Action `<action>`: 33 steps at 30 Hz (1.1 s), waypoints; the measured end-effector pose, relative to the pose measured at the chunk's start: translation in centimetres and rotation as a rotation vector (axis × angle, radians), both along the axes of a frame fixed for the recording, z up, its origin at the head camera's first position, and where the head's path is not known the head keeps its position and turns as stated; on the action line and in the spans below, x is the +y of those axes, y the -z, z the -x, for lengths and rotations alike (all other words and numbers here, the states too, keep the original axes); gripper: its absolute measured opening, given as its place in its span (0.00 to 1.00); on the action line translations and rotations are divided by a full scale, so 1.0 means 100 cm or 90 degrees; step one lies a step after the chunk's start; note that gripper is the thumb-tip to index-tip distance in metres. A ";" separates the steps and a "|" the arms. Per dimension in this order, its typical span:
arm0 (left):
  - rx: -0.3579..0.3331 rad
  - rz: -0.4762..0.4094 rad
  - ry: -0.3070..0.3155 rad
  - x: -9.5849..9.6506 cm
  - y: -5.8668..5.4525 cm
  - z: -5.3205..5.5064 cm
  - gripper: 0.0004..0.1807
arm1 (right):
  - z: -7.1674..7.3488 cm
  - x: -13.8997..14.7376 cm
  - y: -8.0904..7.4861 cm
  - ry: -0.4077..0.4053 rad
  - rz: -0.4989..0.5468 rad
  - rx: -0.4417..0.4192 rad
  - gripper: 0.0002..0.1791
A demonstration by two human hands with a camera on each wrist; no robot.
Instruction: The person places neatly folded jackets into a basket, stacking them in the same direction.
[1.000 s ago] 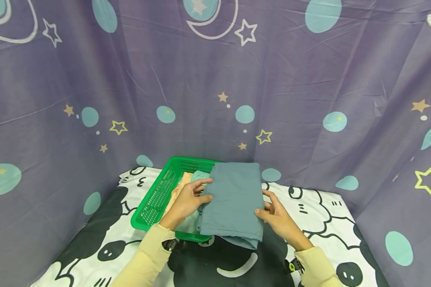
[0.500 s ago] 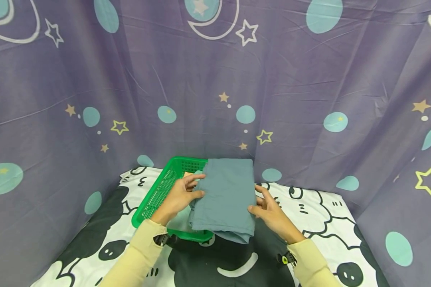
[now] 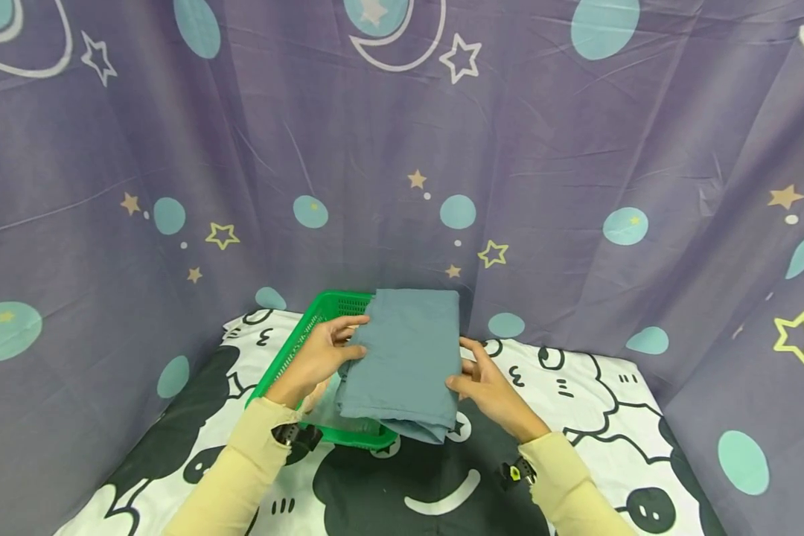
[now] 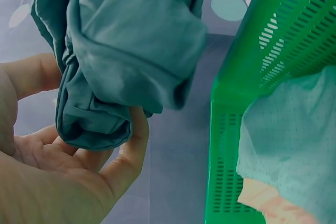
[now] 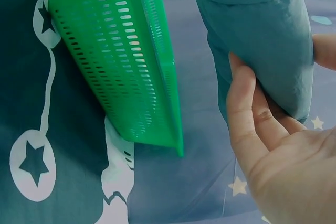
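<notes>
Both of my hands hold a folded blue-grey cloth (image 3: 405, 357) over the right part of a green plastic basket (image 3: 351, 439). My left hand (image 3: 318, 361) grips the cloth's left edge, thumb on top and fingers curled under it. On the opposite edge, my right hand (image 3: 492, 387) pinches it the same way. A rolled, layered end of the cloth (image 4: 131, 40) shows in the left wrist view. Inside the basket lie a pale teal garment (image 4: 294, 135) and a peach one (image 4: 268, 198), mostly hidden by the cloth in the head view.
The basket stands on a black-and-white cartoon-print sheet (image 3: 596, 402). Behind and on both sides hangs a purple curtain (image 3: 375, 149) with stars and moons. Black bands (image 3: 298, 435) circle both wrists, below pale yellow sleeves (image 3: 234, 461).
Both hands have carried the folded cloth leftward and slightly farther away, so it covers more of the basket. Their hold on it looks the same.
</notes>
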State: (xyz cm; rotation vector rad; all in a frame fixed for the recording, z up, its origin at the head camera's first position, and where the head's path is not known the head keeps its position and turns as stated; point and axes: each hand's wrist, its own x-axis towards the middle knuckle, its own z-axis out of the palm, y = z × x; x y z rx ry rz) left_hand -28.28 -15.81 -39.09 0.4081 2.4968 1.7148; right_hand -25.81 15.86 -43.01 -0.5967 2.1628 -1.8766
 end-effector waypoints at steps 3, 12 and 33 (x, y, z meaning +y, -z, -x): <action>-0.007 0.012 -0.005 -0.005 -0.001 0.002 0.31 | 0.003 -0.006 0.001 0.000 0.003 -0.009 0.42; -0.018 0.042 -0.013 -0.019 -0.003 0.009 0.31 | 0.009 -0.020 0.005 -0.007 -0.004 -0.017 0.44; -0.071 0.102 -0.023 -0.054 0.011 0.033 0.32 | 0.028 -0.060 0.024 0.009 0.021 -0.091 0.45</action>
